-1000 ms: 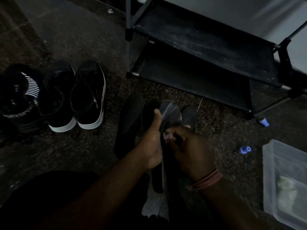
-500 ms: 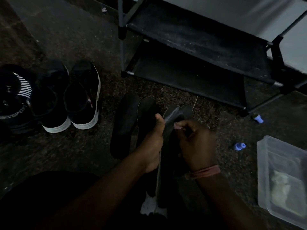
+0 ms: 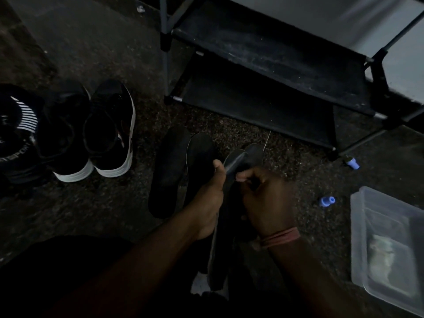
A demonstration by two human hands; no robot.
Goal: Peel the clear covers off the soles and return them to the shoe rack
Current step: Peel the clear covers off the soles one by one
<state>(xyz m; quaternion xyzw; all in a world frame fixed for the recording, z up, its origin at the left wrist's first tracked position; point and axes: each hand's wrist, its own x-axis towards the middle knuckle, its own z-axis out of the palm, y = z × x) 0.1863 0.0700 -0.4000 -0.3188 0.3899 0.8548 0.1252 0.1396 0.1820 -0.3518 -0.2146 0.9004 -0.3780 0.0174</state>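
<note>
Left hand (image 3: 210, 203) gripping sole (image 3: 243, 157), thumb up. Right hand (image 3: 267, 203) pinching its clear cover (image 3: 232, 162). Shoe rack (image 3: 275, 72) beyond, on floor.

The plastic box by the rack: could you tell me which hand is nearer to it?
Right. The right hand is between the left hand and the plastic box, though apart from it; the left hand lies farther away.

Two loose soles (image 3: 169, 175) on the floor, three shoes (image 3: 112, 129), two blue caps (image 3: 327, 200).
</note>
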